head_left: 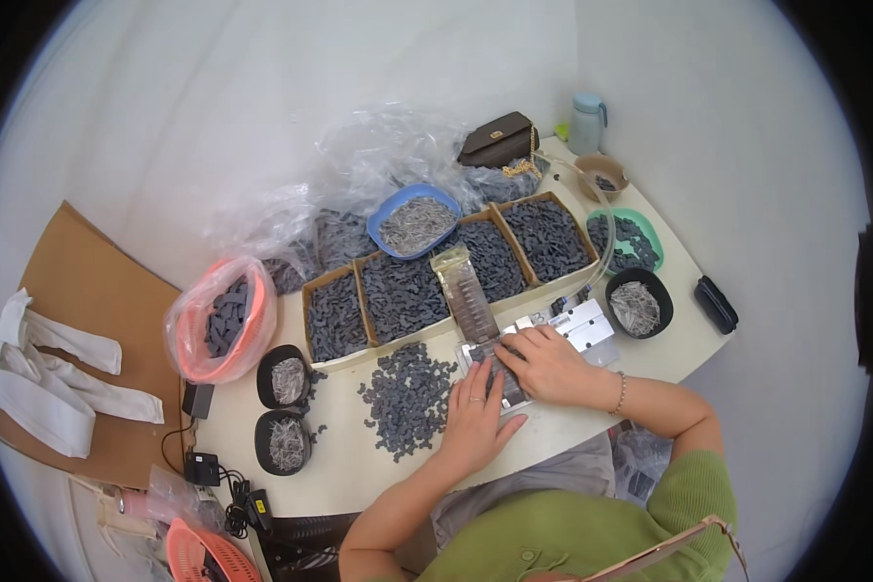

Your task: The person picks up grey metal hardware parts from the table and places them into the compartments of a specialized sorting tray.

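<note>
My left hand (472, 425) lies with fingers stretched and apart over the near left side of a small clear-and-metal fixture (513, 396). Dark small parts show in the fixture between my hands. On its far right side rests my right hand (551, 367), fingers extended over the top; some fingertips are hard to make out. Behind the fixture a clear ribbed tray (468, 299) leans against the divided box, yellowish tape at its upper end. A silver-white metal device (584, 328) sits beside my right hand. Left of my left hand spreads a pile of small dark grey parts (407, 400).
A divided cardboard box (359, 357) of dark parts spans the table. Around it stand a blue bowl (375, 236) of metal pins, black bowls (264, 373) of pins, a green bowl (660, 254) and a pink basket (186, 361). A clear tube (610, 233) curves down toward the device.
</note>
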A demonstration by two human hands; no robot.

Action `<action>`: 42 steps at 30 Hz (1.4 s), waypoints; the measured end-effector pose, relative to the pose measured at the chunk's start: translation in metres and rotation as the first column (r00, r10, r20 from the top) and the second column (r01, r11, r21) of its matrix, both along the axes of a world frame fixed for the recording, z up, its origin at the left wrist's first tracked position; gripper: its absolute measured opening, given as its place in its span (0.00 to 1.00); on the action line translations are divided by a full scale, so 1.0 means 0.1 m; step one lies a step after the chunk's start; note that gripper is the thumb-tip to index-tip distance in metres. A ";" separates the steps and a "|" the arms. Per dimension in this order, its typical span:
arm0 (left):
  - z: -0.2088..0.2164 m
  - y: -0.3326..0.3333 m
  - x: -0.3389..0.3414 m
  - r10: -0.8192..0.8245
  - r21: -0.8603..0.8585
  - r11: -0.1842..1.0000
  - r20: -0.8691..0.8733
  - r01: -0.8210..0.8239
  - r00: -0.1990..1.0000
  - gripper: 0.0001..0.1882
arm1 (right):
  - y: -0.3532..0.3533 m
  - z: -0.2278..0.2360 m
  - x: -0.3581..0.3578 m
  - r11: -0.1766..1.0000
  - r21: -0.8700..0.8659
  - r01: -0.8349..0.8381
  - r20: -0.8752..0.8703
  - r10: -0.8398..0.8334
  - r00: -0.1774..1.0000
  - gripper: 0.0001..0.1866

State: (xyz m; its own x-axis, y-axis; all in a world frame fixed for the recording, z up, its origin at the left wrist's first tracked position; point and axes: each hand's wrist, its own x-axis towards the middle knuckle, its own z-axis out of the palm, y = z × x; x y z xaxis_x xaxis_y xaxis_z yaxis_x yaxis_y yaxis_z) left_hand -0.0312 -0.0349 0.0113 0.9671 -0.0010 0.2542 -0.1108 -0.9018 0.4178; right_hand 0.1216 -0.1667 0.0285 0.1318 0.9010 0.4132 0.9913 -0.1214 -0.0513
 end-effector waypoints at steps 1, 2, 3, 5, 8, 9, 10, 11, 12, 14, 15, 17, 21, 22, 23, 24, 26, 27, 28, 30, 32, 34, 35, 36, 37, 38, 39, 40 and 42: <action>0.00 0.00 0.00 -0.001 -0.004 1.000 -0.003 0.001 1.000 0.36 | 0.00 0.00 0.00 1.000 0.001 -0.001 0.001 0.001 1.000 0.25; -0.01 0.00 0.00 0.010 0.001 1.000 0.007 -0.010 1.000 0.36 | 0.01 0.02 0.00 1.000 0.007 -0.004 0.008 0.004 1.000 0.24; -0.02 0.00 0.01 0.021 0.007 1.000 0.017 -0.021 1.000 0.36 | 0.03 0.04 0.00 1.000 0.013 -0.007 0.015 0.007 1.000 0.24; -0.04 0.01 0.03 0.038 0.023 0.999 0.029 -0.038 0.999 0.36 | 0.05 0.05 0.01 1.000 0.019 -0.010 0.024 0.009 1.000 0.24; -0.05 0.02 0.05 0.053 0.040 0.998 0.034 -0.054 0.998 0.36 | 0.06 0.04 0.03 0.999 0.027 -0.016 0.020 0.016 1.000 0.23; -0.04 0.02 0.05 0.057 0.036 0.998 0.035 -0.058 0.998 0.36 | 0.06 0.04 0.04 0.999 0.035 -0.023 0.011 0.023 1.000 0.23; -0.03 0.02 0.05 0.061 0.032 0.998 0.037 -0.062 0.997 0.35 | 0.06 0.04 0.05 0.999 0.042 -0.030 0.001 0.030 1.000 0.23; -0.01 0.03 0.05 0.071 0.028 0.997 0.044 -0.073 0.996 0.35 | 0.06 0.04 0.06 0.999 0.043 -0.033 0.003 0.033 0.999 0.22; 0.02 0.04 0.05 0.082 0.024 0.996 0.050 -0.083 0.995 0.34 | 0.05 0.04 0.07 0.998 0.045 -0.037 0.005 0.037 0.999 0.22; 0.04 0.07 0.07 0.104 0.027 0.994 0.057 -0.106 0.993 0.33 | 0.05 0.03 0.07 0.999 0.041 -0.037 0.039 0.035 0.999 0.21; 0.04 0.09 0.08 0.115 0.033 0.993 0.057 -0.117 0.992 0.32 | 0.06 0.01 0.06 0.999 0.035 -0.033 0.071 0.030 0.997 0.21; 0.02 0.12 0.14 0.124 0.051 0.991 0.063 -0.127 0.990 0.30 | 0.08 0.01 0.05 0.999 0.027 -0.027 0.105 0.024 0.994 0.21; -0.03 0.14 0.21 0.109 0.070 0.991 0.059 -0.113 0.992 0.28 | 0.08 0.04 0.04 0.999 0.020 -0.025 0.095 0.023 0.995 0.21; -0.04 0.13 0.20 0.104 0.069 0.992 0.053 -0.107 0.993 0.27 | 0.08 0.03 0.05 0.999 0.020 -0.025 0.088 0.024 0.996 0.21; -0.04 0.12 0.18 0.099 0.044 0.994 0.046 -0.101 0.994 0.28 | 0.08 0.02 0.05 0.999 0.030 -0.027 0.081 0.025 0.996 0.21; -0.03 0.10 0.16 0.093 0.020 0.995 0.040 -0.094 0.995 0.28 | 0.08 0.00 0.06 0.999 0.039 -0.029 0.074 0.026 0.997 0.21; -0.02 0.07 0.12 0.083 -0.035 0.996 0.019 -0.082 0.996 0.28 | 0.10 -0.03 0.09 0.998 0.059 -0.038 0.027 0.037 0.999 0.19; -0.01 0.04 0.10 0.078 -0.066 0.995 0.003 -0.078 0.997 0.29 | 0.11 -0.05 0.12 0.997 0.069 -0.045 -0.013 0.046 0.999 0.17; -0.01 0.03 0.09 0.073 -0.096 0.993 -0.012 -0.073 0.997 0.29 | 0.13 -0.06 0.15 0.995 0.080 -0.052 -0.053 0.056 0.997 0.16; 0.00 0.01 0.08 0.067 -0.117 0.991 -0.020 -0.069 0.998 0.30 | 0.20 -0.03 0.23 0.999 -0.011 -0.042 -0.102 0.041 0.994 0.12; -0.01 0.01 0.07 0.064 -0.148 0.987 -0.035 -0.069 0.997 0.31 | 0.28 0.01 0.27 0.996 -0.076 -0.045 -0.150 0.033 0.988 0.09; -0.02 0.03 0.07 0.065 -0.189 0.979 -0.057 -0.074 0.996 0.31 | 0.33 0.04 0.28 0.992 -0.113 -0.060 -0.197 0.037 0.980 0.08; -0.02 0.03 0.06 0.057 -0.197 0.978 -0.067 -0.070 0.996 0.31 | 0.35 0.01 0.31 0.990 -0.116 -0.078 -0.178 0.056 0.982 0.08; -0.02 0.02 0.05 0.050 -0.205 0.977 -0.078 -0.066 0.996 0.31 | 0.37 -0.06 0.34 0.988 -0.120 -0.096 -0.159 0.076 0.984 0.08; -0.02 0.02 0.05 0.043 -0.213 0.975 -0.089 -0.062 0.995 0.31 | 0.39 -0.09 0.36 0.986 -0.124 -0.114 -0.140 0.096 0.985 0.08; -0.03 0.02 0.05 0.049 -0.213 0.975 -0.085 -0.066 0.995 0.31 | 0.43 -0.05 0.38 0.981 -0.153 -0.117 -0.127 0.097 0.987 0.08; -0.05 0.02 0.06 0.053 -0.211 0.975 -0.079 -0.069 0.995 0.31 | 0.48 0.04 0.42 0.976 -0.181 -0.117 -0.113 0.097 0.989 0.08; -0.05 0.03 0.07 0.057 -0.210 0.975 -0.073 -0.071 0.996 0.32 | 0.55 0.15 0.46 0.971 -0.210 -0.117 -0.099 0.098 0.990 0.08; -0.04 0.03 0.07 0.064 -0.249 0.965 -0.056 -0.076 0.996 0.31 | 0.72 0.45 0.61 0.985 -0.154 -0.080 -0.241 0.041 0.970 0.06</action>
